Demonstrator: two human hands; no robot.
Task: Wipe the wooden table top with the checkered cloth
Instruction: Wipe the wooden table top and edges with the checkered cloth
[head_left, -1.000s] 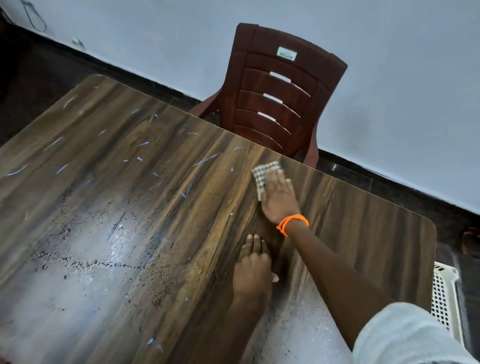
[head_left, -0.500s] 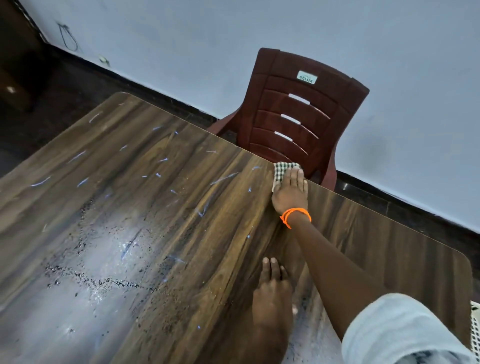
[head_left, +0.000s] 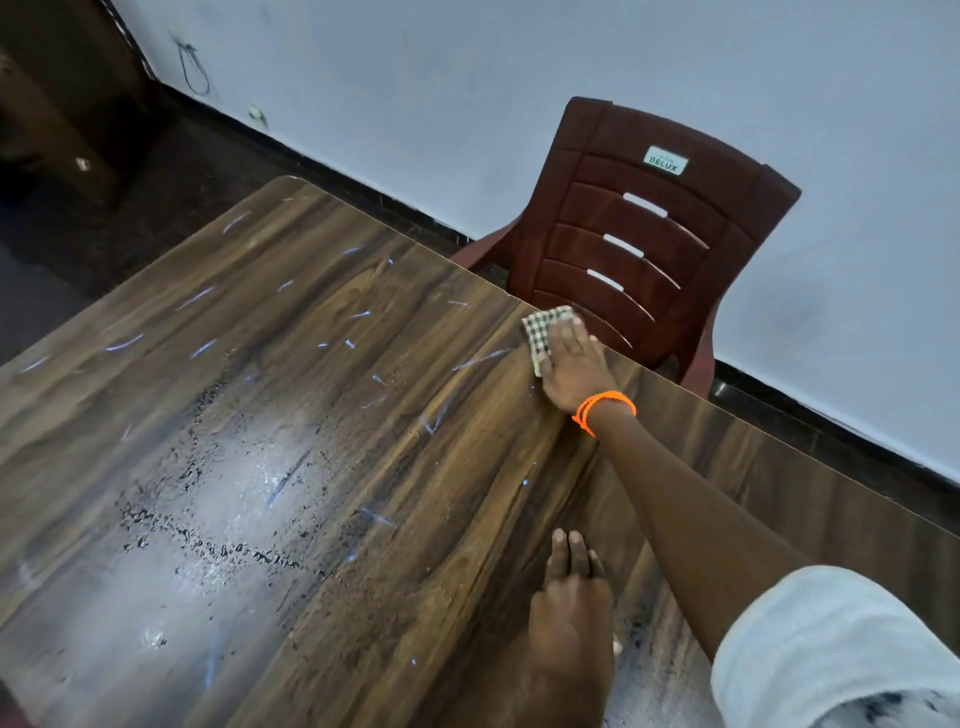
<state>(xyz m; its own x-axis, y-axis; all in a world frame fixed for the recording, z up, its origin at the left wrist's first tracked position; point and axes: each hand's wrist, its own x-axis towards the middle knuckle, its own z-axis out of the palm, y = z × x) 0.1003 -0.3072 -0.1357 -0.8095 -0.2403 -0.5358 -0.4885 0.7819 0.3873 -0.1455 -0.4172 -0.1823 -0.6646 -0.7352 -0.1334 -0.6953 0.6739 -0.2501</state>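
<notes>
The right hand (head_left: 571, 364) was stretched out to the far edge of the table (head_left: 322, 395), laid flat with the fingers extended and pressed down on the cloth (head_left: 543, 332). The cloth was not pinched or clenched; it was held against the wood under the open palm and fingers. Only its left part and far corner were seen, checkered in dark and pale squares, while the rest was hidden beneath the hand. The cloth lay right at the far edge of the table, just in front of the chair (head_left: 639, 244). An orange band (head_left: 602, 408) was worn on the right wrist, and a pale sleeve (head_left: 831, 649) was cut off at the lower right corner.

The left hand (head_left: 569, 608) was rested flat on the near part of the table, fingers straight and close together, nothing gripped in it. Its wrist was cut off by the lower edge of the picture.

Pale streaks and dark specks were scattered over the wood, and a bright glare was spread across the near left part, so the surface there was hard to make out. The seat of the chair was hidden behind the table edge.
</notes>
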